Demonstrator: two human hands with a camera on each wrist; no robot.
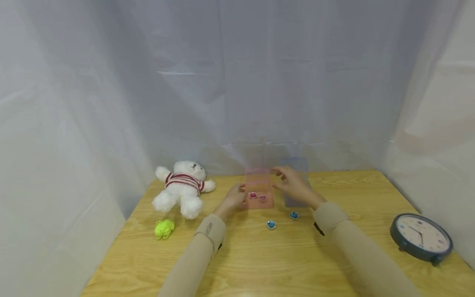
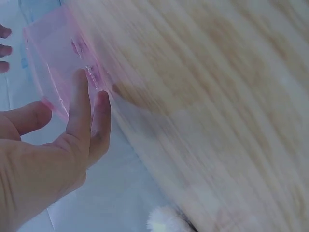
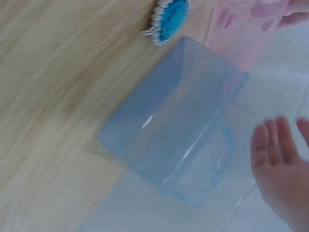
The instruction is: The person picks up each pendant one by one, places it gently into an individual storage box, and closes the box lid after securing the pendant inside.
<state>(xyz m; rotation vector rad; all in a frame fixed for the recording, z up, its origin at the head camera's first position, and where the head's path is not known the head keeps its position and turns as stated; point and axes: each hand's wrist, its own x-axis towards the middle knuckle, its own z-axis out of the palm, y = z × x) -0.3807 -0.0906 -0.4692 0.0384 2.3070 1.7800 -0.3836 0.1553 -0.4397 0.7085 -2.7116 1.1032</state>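
A clear pink box [image 1: 264,203] with its lid raised holds two pink gems [image 1: 253,195] with pale rims. At its left side is my left hand [image 1: 233,199], fingertips right at the wall; in the left wrist view its thumb and fingers are spread apart. My right hand [image 1: 295,187] hovers near the pink lid [image 1: 257,175], over a clear blue box [image 3: 169,116] whose lid [image 1: 297,163] also stands up. Its fingers are loosely extended with nothing between them. In front of the boxes lie two blue gems with silvery rims, one nearer [image 1: 271,225] and one farther right [image 1: 294,215].
A white teddy bear [image 1: 182,187] in a striped top lies at the back left of the wooden table [image 1: 252,264]. A bright yellow-green yarn bundle [image 1: 164,228] lies before it. A round dark-rimmed clock [image 1: 422,238] is at the right edge. Pale sheeting [image 1: 259,90] hangs behind.
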